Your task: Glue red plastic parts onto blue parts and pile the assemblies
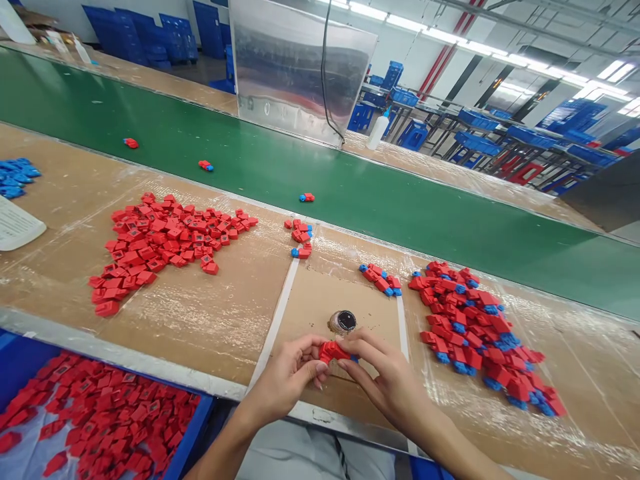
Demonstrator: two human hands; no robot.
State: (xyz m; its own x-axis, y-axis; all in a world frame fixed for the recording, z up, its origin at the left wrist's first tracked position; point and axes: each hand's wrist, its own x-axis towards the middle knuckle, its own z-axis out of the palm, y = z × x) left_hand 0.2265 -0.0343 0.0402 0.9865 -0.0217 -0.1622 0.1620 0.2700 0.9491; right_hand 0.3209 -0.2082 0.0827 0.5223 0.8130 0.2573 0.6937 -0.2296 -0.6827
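Both my hands meet above the near edge of the worktable, pinching a small red plastic part that shows a bit of blue at its right end. My left hand grips its left side with thumb and fingers. From the right, the fingers of my right hand close over the other end. Whether this is one piece or two pressed together cannot be made out behind the fingers. Just beyond my fingertips stands a small round pot with dark contents. Several red-and-blue parts lie past it.
Red parts form a pile on the left; red-and-blue parts form another pile on the right. A green conveyor belt crosses behind, carrying several parts. A blue bin of red parts sits lower left. A white bottle stands beyond the belt.
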